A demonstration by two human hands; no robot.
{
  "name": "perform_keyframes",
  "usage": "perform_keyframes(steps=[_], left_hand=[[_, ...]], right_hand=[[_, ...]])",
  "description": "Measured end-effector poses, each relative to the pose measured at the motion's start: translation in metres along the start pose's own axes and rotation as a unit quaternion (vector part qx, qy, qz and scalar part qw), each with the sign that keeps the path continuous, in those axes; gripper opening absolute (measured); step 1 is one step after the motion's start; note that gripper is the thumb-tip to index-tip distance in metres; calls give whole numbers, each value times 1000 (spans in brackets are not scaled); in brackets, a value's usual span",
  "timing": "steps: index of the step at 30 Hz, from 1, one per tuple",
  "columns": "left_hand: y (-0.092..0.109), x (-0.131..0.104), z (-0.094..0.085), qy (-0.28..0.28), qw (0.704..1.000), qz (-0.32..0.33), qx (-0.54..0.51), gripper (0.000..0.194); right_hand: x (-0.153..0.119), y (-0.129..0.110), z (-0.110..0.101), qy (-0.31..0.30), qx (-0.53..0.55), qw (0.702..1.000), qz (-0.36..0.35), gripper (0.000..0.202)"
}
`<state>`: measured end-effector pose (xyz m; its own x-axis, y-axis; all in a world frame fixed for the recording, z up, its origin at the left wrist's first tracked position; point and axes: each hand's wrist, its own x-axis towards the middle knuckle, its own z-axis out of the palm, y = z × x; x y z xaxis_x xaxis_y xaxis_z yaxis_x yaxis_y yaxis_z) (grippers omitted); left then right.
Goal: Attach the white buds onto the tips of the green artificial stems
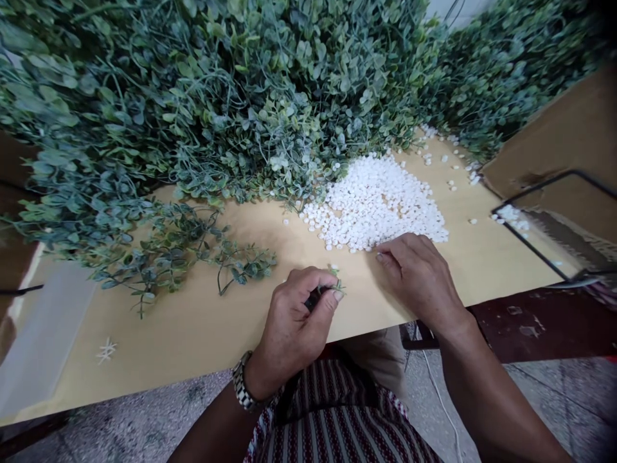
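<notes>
The mass of green foliage [231,96] covers the far side of the table [202,334]; it looks light and springy and apt to tangle, so a stem near its base would be the place to take hold. In front of it, right of centre, spreads the pile of white pieces [380,206], probably hard, light and quick to scatter, best pinched singly from the near edge. The left hand [296,315] is over the table, near side of the pile, thumb and index finger closed in a narrow pinch on a green sprig [338,289]. The right hand [419,273] rests at the pile's near edge, its forearm slanting up from the lower right, back of the hand upward, fingers curled under and thumb close to them; whether anything sits between those tips I cannot tell. The sprig's tip pokes out past the left thumb, the rest mostly hidden in the hand; it should be nearly weightless, thin and pliant, wanting only a light hold on the stem. Just beyond that tip shows a lone white piece [334,266], touching it or not I cannot tell
</notes>
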<state>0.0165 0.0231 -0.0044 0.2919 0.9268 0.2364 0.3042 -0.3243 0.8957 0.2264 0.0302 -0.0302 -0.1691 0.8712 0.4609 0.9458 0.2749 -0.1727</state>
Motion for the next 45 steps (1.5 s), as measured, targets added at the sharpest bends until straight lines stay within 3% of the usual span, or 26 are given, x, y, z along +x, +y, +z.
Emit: perform_keyframes(steps=[3, 5, 7, 10, 14, 18, 26, 29, 45], left_hand=[[1, 0, 1, 5, 999, 34, 5, 7], [0, 0, 2, 9, 998, 55, 7, 7], [-1, 1, 3, 12, 997, 71, 7, 8], [0, 2, 4, 17, 995, 94, 0, 9], [3, 3, 5, 6, 993, 115, -25, 13], [6, 4, 6, -3, 992, 118, -41, 16], [7, 6, 10, 1, 994, 93, -52, 15], [7, 6, 10, 5, 994, 95, -55, 15], [8, 4, 12, 19, 996, 85, -17, 16]], right_hand=[[-3, -2, -3, -1, 109, 993, 47, 12], [-5, -7, -6, 7, 234, 968, 94, 6], [-7, -14, -8, 4, 373, 916, 146, 4], [-8, -26, -9, -48, 551, 812, 186, 6], [-6, -39, -6, -98, 694, 685, 201, 14], [-5, -45, -1, -115, 747, 616, 221, 17], [-7, -44, 2, -140, 797, 541, 230, 11], [-8, -44, 3, -146, 804, 526, 236, 10], [-9, -45, 5, -134, 808, 529, 222, 8]])
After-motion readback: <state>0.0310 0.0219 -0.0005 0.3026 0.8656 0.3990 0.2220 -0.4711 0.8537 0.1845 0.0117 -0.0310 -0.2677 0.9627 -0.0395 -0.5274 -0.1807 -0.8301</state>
